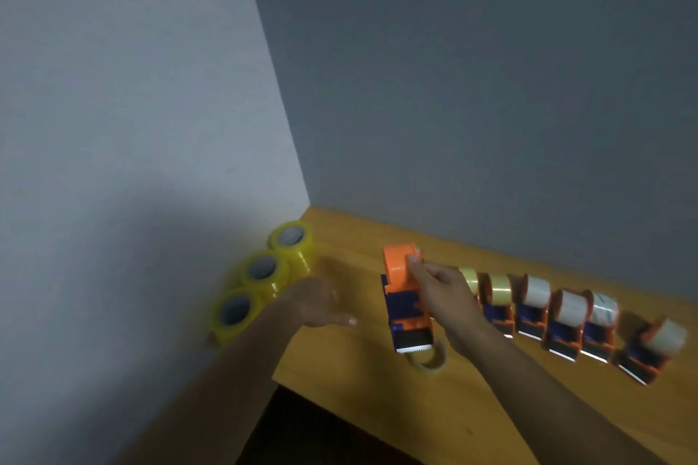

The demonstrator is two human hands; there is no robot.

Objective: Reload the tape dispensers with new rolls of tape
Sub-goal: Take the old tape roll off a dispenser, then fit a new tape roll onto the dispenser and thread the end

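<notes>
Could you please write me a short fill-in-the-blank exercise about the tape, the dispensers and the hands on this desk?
1. The right hand grips the ____ dispenser, the leftmost in the row.
2. ____ yellow rolls stand by the left wall.
3. The left hand holds ____.
4. A small clear roll lies on the desk just in front of that dispenser's ____.

Missing words: orange; Three; nothing; blade
</notes>
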